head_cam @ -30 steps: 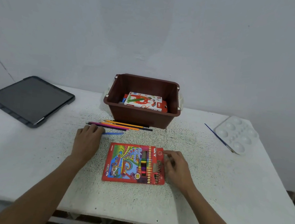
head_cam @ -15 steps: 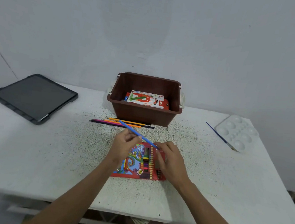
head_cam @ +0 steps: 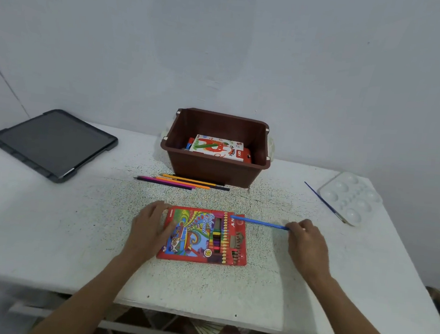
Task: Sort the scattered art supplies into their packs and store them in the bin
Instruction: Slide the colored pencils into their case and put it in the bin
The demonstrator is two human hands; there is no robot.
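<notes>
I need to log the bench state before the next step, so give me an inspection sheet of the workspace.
Surface: white speckled table.
Job's things: brown bin at the back, with an oil pastels box inside. Loose colour pencils lie in front of it. The red colour pencil pack lies flat nearer the person, and the blue pencil has its tip at the pack's upper right corner. A white paint palette and a paintbrush are at far right.
Clutter: tablet in a dark case, far left.
Grippers: left hand rests on the pack's left edge; right hand pinches the blue pencil's outer end.
Cables: nothing seen.
Surroundings: plain pale wall behind.
</notes>
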